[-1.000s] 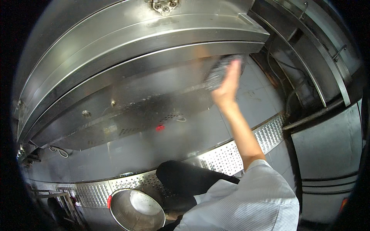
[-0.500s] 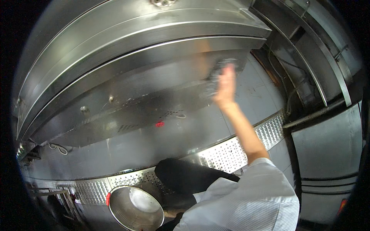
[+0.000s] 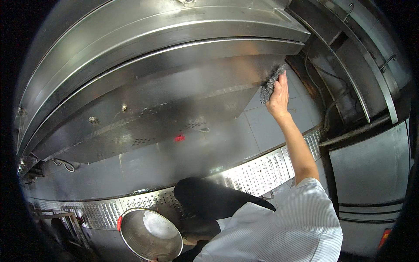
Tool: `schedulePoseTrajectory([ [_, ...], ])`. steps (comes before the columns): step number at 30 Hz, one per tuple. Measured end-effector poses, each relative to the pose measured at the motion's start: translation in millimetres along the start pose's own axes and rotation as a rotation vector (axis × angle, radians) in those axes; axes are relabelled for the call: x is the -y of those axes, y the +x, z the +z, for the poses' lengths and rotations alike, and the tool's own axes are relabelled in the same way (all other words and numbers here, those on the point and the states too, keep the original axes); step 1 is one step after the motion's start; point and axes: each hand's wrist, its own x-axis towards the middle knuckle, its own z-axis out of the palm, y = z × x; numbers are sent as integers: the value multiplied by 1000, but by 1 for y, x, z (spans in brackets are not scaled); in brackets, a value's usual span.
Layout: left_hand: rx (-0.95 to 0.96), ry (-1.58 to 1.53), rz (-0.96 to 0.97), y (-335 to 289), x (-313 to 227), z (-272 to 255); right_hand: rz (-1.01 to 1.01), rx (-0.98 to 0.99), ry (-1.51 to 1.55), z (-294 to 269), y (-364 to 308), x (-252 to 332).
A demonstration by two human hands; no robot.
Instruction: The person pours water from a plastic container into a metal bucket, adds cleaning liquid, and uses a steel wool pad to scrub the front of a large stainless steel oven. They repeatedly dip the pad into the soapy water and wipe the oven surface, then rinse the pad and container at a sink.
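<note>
My right hand [image 3: 278, 97] presses a grey steel wool scourer [image 3: 271, 85] against the right end of the steel panel [image 3: 209, 76] under the counter. Its fingers are together and stretched along the scourer, with the right arm reaching forward. A metal basin [image 3: 131, 239] with a red handle grip stands at the lower left. At its near rim a sliver of skin shows at the picture's edge, perhaps my left hand [image 3: 153, 260]; its fingers are hidden.
The stainless counter [image 3: 174, 30] overhangs the panel. A red knob-like thing [image 3: 179, 138] lies below it near a perforated patch. A perforated metal drain cover [image 3: 257, 174] crosses the grey tiled floor. Steel rails [image 3: 345, 74] and hoses are at the right.
My right hand has moved right with the scourer, along the panel to its right end. The view has shifted slightly; the basin stays at the lower left.
</note>
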Motion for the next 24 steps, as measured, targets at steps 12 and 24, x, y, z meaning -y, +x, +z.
schedulePoseTrajectory([
  [12,-65,-41,-61,-10,-7,-4,-234,392,371,29,48,147],
  [24,-253,-1335,-1205,61,-73,-44,-387,617,83,21,63,175],
])
